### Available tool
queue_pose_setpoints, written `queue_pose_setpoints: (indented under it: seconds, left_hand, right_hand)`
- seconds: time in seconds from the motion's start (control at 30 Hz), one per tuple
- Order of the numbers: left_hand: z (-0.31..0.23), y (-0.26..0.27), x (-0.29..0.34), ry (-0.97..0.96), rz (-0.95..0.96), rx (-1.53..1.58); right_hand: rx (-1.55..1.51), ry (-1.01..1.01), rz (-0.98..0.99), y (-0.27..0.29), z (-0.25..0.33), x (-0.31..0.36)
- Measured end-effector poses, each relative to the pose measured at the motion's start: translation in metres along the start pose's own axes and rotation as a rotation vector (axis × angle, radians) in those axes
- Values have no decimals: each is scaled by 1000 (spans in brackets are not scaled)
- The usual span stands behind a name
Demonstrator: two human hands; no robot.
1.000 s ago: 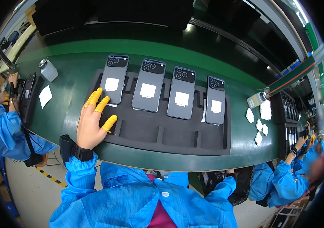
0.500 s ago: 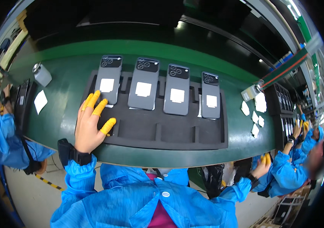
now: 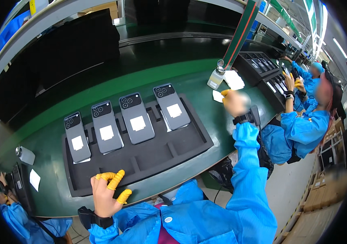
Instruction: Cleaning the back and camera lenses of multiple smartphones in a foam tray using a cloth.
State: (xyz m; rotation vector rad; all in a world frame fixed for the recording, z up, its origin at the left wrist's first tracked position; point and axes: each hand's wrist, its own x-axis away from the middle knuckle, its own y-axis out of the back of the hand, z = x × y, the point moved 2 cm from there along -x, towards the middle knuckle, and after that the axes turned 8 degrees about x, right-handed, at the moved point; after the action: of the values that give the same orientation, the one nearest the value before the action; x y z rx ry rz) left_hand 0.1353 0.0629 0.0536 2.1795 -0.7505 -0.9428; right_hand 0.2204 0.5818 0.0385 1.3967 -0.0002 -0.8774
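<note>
Several grey smartphones (image 3: 137, 118) lie back up in a row along a black foam tray (image 3: 153, 162), each with a white label on its back. My left hand (image 3: 108, 195), yellow finger cots on its fingertips, is open at the tray's near left edge, fingers apart and holding nothing. On the right, my right hand (image 3: 237, 104) is over the table among small white wipes, its yellow-covered fingertips beside or on one white wipe (image 3: 218, 96). Blur and the hand itself hide whether anything is pinched there.
Near my right hand stand a pump bottle (image 3: 215, 78) and a stack of white wipes (image 3: 234, 80). Another bottle (image 3: 26, 155) and a white sheet (image 3: 34, 179) lie left. Co-workers in blue sit at both sides; black trays (image 3: 258, 65) with phones are right.
My right hand has risen from beside the table edge and reached onto the table by the wipes. My left hand has drawn back from the leftmost phone. The view has swung right.
</note>
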Motion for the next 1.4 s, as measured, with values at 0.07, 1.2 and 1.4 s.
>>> queue_pose_setpoints:
  seconds: [0.07,1.2,1.4]
  left_hand:
    - [-5,-3,-2,-15,23,-49]
    - [-51,64,-191,-448,290,-246]
    - [-41,-3,-201,-351,829,-376]
  right_hand:
    - [94,45,11,-12,-1,-13]
    - [-1677,-345,625,35,110,6]
    - [-534,-132,-107,47,46,-63]
